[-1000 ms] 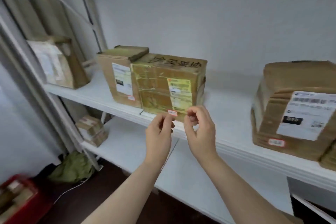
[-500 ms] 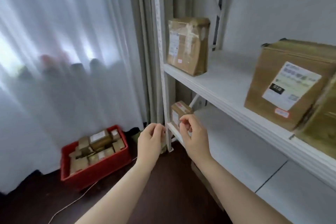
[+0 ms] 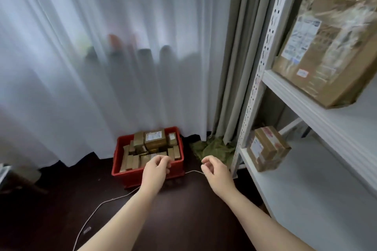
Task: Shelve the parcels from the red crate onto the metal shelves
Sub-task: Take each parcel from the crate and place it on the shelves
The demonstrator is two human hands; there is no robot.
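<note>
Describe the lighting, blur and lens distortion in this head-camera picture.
Head view: daylight glows through the sheer curtain, silhouetting shapes behind it, while the dark floor is underexposed; head view: the wide lens bows the shelf upright, and the large parcel at the right edge looks soft and smeared.

white sheer curtain [image 3: 102, 47], dark floor [image 3: 183, 220]

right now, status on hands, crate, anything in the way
Hands empty, fingers loosely curled: left hand, right hand, out toward red plastic crate. It holds brown cardboard parcels. In front, thin white cable crosses floor.
</note>
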